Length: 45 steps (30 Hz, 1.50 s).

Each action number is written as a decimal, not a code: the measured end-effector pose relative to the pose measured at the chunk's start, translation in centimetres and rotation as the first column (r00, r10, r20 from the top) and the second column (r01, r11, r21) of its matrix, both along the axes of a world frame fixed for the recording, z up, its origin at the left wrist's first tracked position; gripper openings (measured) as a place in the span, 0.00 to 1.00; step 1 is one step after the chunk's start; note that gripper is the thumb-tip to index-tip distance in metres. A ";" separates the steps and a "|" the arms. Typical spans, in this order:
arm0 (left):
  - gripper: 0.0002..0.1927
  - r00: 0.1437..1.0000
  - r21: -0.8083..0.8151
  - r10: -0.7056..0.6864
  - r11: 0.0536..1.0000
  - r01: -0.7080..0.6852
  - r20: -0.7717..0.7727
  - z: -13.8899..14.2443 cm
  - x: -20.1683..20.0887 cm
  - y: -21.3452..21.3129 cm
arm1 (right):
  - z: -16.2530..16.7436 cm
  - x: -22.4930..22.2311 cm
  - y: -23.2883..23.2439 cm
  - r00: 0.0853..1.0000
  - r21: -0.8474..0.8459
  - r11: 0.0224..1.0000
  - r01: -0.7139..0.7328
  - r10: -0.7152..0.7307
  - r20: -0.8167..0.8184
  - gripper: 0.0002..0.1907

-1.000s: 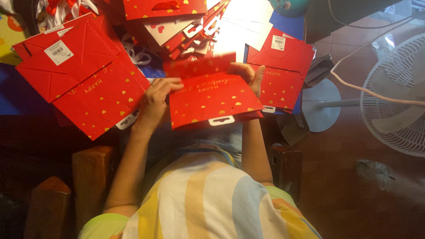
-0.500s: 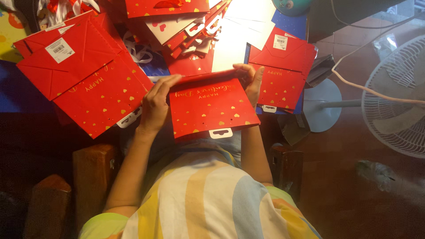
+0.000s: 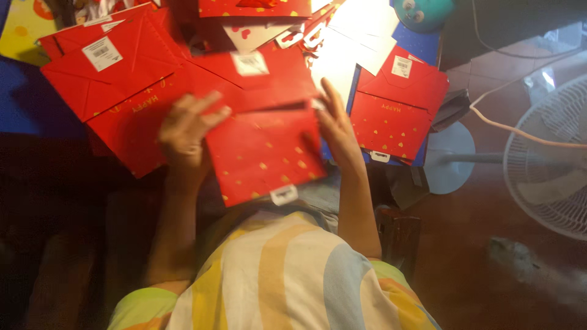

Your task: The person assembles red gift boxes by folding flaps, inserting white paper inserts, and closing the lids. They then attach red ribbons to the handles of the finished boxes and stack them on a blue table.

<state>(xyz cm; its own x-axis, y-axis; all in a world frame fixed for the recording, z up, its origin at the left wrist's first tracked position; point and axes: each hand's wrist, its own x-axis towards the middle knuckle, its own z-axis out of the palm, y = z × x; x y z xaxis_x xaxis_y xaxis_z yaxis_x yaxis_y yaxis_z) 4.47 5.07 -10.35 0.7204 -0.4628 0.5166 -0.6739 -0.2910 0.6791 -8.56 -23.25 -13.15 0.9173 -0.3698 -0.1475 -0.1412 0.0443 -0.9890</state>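
Both my hands hold a flat red paper gift bag with small gold hearts, just above my lap. My left hand grips its left edge, fingers spread over the upper flap. My right hand lies flat against its right edge, fingers pointing up. The bag's upper part, with a white sticker, is folded back, and a white handle tab hangs at its lower edge.
More flat red bags lie around: a stack at the left, one at the right, others at the top. White sheets lie on the blue surface. A white standing fan is on the brown floor at right.
The bag has been raised and its upper part folded open, so the white sticker now shows. Both hands shifted upward along its sides. The view moved closer.
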 end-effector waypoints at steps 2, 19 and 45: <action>0.11 0.994 -0.013 0.109 0.994 -0.109 0.008 0.7 0.8 1.5 | 1.1 0.1 1.7 0.989 0.143 0.982 -0.127 0.136 -0.057 0.36; 0.30 0.920 0.129 0.393 0.911 -0.391 0.012 0.5 3.6 10.8 | -4.4 10.7 9.9 0.941 0.401 0.855 -0.330 0.333 0.063 0.23; 0.25 0.930 0.242 -0.287 0.909 0.340 -0.230 -5.3 -1.2 -6.5 | -6.4 1.8 4.8 1.000 -0.020 1.000 0.003 -0.003 -0.012 0.16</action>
